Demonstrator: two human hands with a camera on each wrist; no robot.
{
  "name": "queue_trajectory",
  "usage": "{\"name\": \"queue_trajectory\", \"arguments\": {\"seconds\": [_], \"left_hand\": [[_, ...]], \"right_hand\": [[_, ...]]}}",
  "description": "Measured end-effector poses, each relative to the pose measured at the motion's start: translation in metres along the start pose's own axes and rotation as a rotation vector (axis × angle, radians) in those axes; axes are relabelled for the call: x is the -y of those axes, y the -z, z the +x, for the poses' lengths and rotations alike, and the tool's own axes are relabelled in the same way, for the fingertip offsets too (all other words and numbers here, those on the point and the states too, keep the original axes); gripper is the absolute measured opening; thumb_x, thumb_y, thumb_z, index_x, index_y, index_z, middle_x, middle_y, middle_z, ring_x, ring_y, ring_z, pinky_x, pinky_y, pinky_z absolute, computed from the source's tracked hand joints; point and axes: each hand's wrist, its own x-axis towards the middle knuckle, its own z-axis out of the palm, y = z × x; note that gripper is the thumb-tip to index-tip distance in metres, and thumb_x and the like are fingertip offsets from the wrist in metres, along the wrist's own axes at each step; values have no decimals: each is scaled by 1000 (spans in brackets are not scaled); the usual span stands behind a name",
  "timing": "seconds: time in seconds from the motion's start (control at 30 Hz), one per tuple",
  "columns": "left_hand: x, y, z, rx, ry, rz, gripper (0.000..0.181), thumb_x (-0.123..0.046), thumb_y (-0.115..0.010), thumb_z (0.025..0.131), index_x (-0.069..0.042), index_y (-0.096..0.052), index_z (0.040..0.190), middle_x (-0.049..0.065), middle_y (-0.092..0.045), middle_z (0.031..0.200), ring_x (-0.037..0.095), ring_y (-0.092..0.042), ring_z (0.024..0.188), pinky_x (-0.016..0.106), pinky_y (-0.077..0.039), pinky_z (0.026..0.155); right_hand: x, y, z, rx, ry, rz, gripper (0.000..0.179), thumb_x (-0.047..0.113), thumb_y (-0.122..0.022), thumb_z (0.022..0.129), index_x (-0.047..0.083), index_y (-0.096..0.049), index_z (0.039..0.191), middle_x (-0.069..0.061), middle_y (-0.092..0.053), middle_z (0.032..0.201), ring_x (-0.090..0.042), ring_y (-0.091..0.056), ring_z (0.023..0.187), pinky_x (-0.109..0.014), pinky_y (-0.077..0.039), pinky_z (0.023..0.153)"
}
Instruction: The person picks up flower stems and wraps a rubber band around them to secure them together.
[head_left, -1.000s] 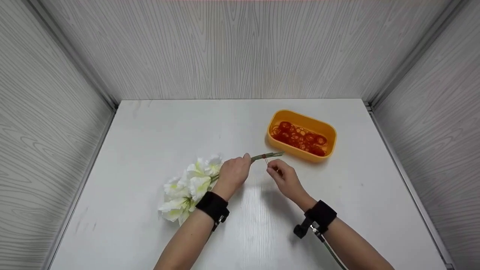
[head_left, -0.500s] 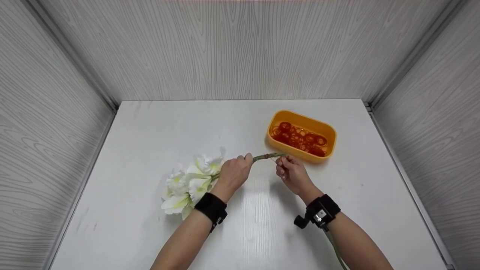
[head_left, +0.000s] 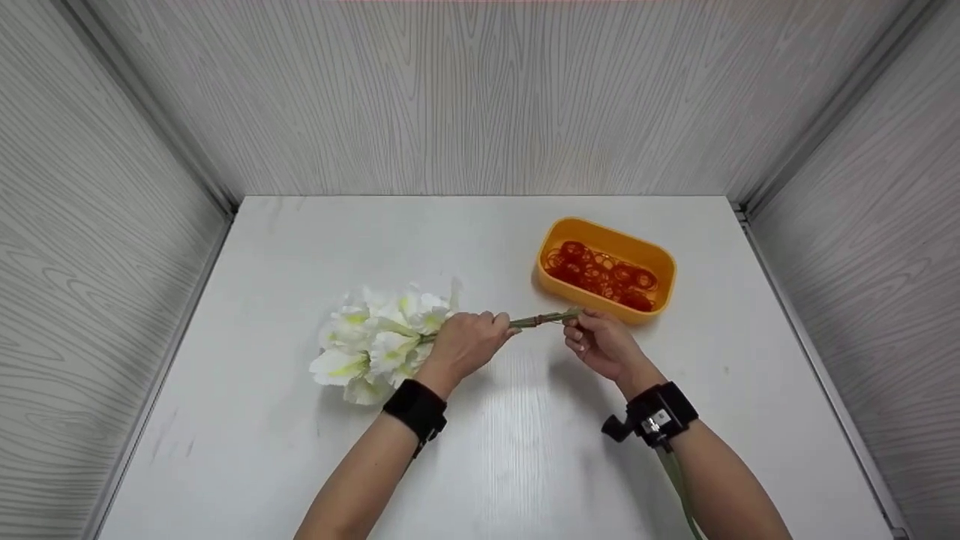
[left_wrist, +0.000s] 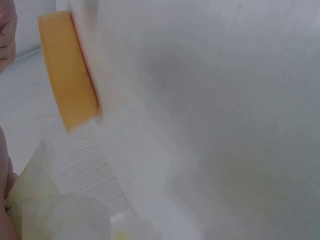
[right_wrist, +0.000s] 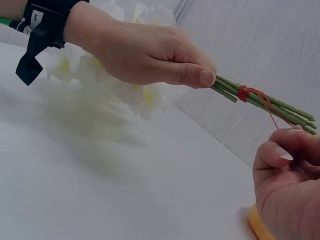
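Note:
My left hand point(head_left: 469, 343) grips a bunch of white flowers point(head_left: 375, 341) by the stems, blossoms to the left. Past its thumb, the green stems point(right_wrist: 280, 107) stick out to the right. A red rubber band point(right_wrist: 243, 93) is wound round them, and a loose stretch of it runs to my right hand point(right_wrist: 292, 175). There, thumb and fingers pinch the band close to the stem ends; the exact hold is partly hidden by the fingers. Blurred petals point(left_wrist: 65, 215) show in the left wrist view.
Just behind my right hand stands an orange-yellow box point(head_left: 559, 287) with many red rubber bands point(head_left: 600, 274) inside. A white table point(head_left: 255, 255) lies under everything, enclosed by wood-grained panels point(head_left: 480, 97) at the back and sides.
My right hand has moved right and slightly back, from below the band to the stem ends, drawing the band along. The left hand keeps its grip; the blossoms have swung up a little.

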Motion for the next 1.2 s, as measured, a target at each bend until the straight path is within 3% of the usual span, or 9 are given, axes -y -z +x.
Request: {"name": "queue_trajectory", "arguments": {"seconds": [0.17,0.33,0.43,0.63,0.8,0.93,1.03,1.2], "left_hand": [[-2,0,-1,-2,9,11,42,-39,-51,101,-12,-45,69,-2,-34,50,10,-26,41,28,-30,35],[-5,2,0,-92,60,104,45,-38,-58,96,-14,-39,63,-4,-12,54,9,-9,45,26,-24,33],[-6,3,0,-122,90,132,48,-39,-61,94,-14,-37,61,-4,-7,56,9,-7,46,26,-21,33],[-11,2,2,-53,172,149,47,-41,-57,97,-14,-40,61,-5,-25,47,8,-18,40,26,-26,33],[-14,1,5,-8,270,113,46,-40,-58,97,-13,-44,62,-2,-38,46,11,-37,35,30,-32,32],[-16,3,6,18,306,82,44,-39,-57,98,-11,-48,65,1,-44,47,15,-44,35,32,-35,33],[-16,5,7,10,312,46,42,-37,-57,98,-10,-49,67,2,-46,49,17,-46,36,33,-37,33],[-11,6,5,-78,269,11,42,-37,-57,98,-10,-46,68,2,-44,51,16,-43,37,32,-37,35]], "right_hand": [[3,-6,-3,-62,-3,-11,23,7,-35,106,1,-52,92,-8,-50,79,-14,-43,63,-23,-34,55],[1,-13,0,-132,56,-59,24,9,-36,106,0,-52,92,-7,-52,79,-13,-46,64,-22,-39,56],[-4,-18,2,-206,124,-147,23,9,-41,105,-1,-56,91,-7,-55,78,-14,-50,64,-22,-44,58],[-19,-25,5,-257,277,-356,17,5,-50,102,-8,-57,93,-9,-56,79,-14,-53,65,-24,-48,61],[-35,-27,5,-178,414,-498,16,0,-53,99,-16,-55,97,-12,-57,82,-17,-55,67,-26,-51,64],[-44,-26,3,-104,433,-647,12,3,-61,95,-9,-59,94,-12,-58,84,-18,-57,72,-28,-52,69],[-45,-24,4,-61,382,-608,11,7,-63,95,-4,-59,93,-10,-57,85,-19,-56,74,-29,-50,71],[-38,-22,8,-5,289,-382,12,4,-47,100,1,-51,89,-10,-50,82,-20,-51,71,-29,-47,66]]}}
